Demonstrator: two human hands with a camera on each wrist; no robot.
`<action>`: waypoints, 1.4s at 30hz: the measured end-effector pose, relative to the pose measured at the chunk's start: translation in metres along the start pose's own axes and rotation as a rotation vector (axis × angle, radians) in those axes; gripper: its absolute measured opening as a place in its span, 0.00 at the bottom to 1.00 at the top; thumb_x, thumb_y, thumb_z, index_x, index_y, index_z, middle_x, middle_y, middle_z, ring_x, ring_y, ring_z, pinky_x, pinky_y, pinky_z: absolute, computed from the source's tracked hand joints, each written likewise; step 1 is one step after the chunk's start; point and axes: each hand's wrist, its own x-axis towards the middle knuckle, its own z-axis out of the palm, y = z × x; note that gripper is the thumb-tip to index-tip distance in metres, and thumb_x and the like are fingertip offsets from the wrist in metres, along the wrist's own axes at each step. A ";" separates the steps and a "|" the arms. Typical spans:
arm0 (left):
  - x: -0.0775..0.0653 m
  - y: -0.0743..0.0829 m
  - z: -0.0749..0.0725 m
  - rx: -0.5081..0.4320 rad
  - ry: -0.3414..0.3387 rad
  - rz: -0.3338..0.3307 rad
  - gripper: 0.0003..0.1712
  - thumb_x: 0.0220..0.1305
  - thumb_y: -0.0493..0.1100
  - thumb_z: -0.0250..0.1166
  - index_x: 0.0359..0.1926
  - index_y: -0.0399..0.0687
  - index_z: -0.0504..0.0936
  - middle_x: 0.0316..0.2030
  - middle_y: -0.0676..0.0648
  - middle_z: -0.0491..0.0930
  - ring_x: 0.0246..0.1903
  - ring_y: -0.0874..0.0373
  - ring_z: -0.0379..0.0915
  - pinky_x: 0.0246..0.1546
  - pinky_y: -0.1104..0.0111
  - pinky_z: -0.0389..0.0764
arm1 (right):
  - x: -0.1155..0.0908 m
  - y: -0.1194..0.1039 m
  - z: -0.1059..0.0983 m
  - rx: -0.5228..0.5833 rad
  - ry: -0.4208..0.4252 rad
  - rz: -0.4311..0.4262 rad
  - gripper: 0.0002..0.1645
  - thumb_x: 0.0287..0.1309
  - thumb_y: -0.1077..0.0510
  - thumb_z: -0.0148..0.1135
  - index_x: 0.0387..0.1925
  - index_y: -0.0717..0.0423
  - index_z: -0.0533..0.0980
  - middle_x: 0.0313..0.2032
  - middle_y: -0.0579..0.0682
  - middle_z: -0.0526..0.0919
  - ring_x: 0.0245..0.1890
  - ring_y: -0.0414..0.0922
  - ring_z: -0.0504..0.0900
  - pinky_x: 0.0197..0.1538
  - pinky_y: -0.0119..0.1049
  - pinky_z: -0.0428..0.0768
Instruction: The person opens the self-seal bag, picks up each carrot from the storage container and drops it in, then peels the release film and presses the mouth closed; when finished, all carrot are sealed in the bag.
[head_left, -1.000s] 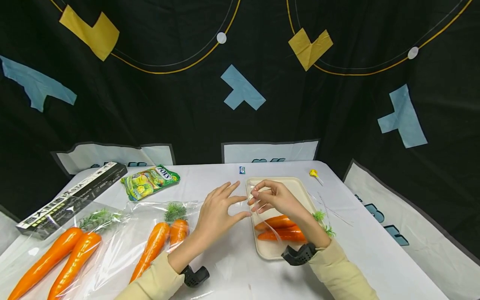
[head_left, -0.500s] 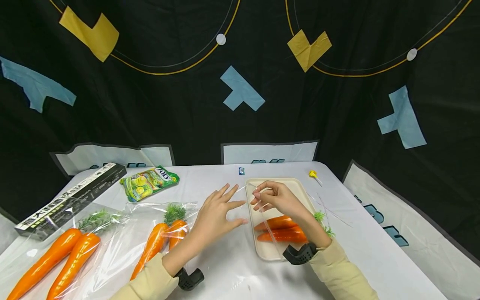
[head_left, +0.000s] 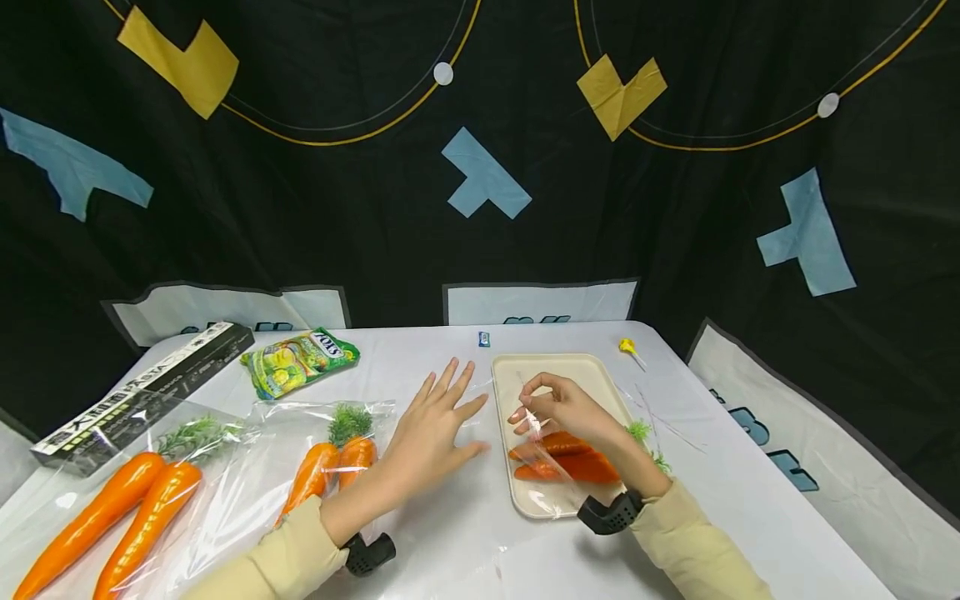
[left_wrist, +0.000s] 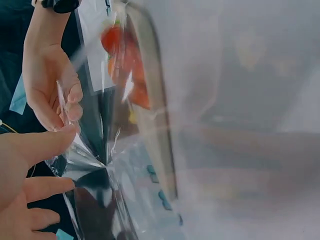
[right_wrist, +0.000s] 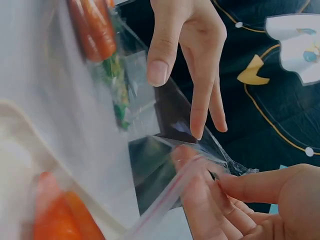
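My right hand (head_left: pixel 564 408) pinches the edge of a clear plastic zip bag (head_left: pixel 542 454) above the cream tray (head_left: pixel 501 467). In the right wrist view the zip bag (right_wrist: pixel 167 194) shows a pinkish seal strip running down from the fingers of my right hand (right_wrist: pixel 250 205). To the left, my left hand (head_left: pixel 427 437) is raised with straight, spread fingers. Its fingertips overlap the thin film (left_wrist: pixel 90 165) in the left wrist view. Two orange carrots (head_left: pixel 570 471) lie in the tray, their green tops (head_left: pixel 648 442) past its right side and partly hidden by my right arm.
Two bagged carrots (head_left: pixel 146 500) lie at far left, with more bagged carrots (head_left: pixel 311 475) partly behind my left arm. A long black box (head_left: pixel 142 400), green candy bag (head_left: pixel 300 362), small blue packet (head_left: pixel 483 339) and yellow-topped item (head_left: pixel 628 348) lie farther back.
My left hand has drawn back slightly to the left, its fingers spreading wider. My right hand has lowered a little, and the bag film now hangs lower across the carrots in the tray.
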 end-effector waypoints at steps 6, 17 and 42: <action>-0.002 0.005 -0.008 -0.017 -0.031 0.008 0.27 0.55 0.55 0.72 0.53 0.45 0.84 0.65 0.41 0.68 0.67 0.42 0.57 0.67 0.48 0.54 | -0.001 -0.001 -0.007 0.053 0.048 0.021 0.17 0.70 0.56 0.52 0.48 0.68 0.67 0.39 0.62 0.85 0.36 0.54 0.86 0.42 0.44 0.84; -0.016 0.025 0.009 0.059 -0.247 0.079 0.44 0.53 0.67 0.67 0.61 0.41 0.76 0.69 0.38 0.59 0.72 0.42 0.44 0.69 0.44 0.42 | -0.012 0.013 -0.019 0.130 0.091 0.049 0.18 0.71 0.58 0.51 0.49 0.72 0.64 0.42 0.65 0.83 0.38 0.52 0.86 0.43 0.41 0.83; 0.012 0.037 0.050 -0.093 -0.406 -0.038 0.50 0.50 0.69 0.67 0.65 0.40 0.71 0.66 0.38 0.65 0.67 0.40 0.57 0.65 0.47 0.59 | -0.031 0.026 -0.034 -0.191 0.191 0.024 0.10 0.65 0.62 0.59 0.40 0.68 0.74 0.33 0.61 0.85 0.29 0.51 0.84 0.31 0.38 0.84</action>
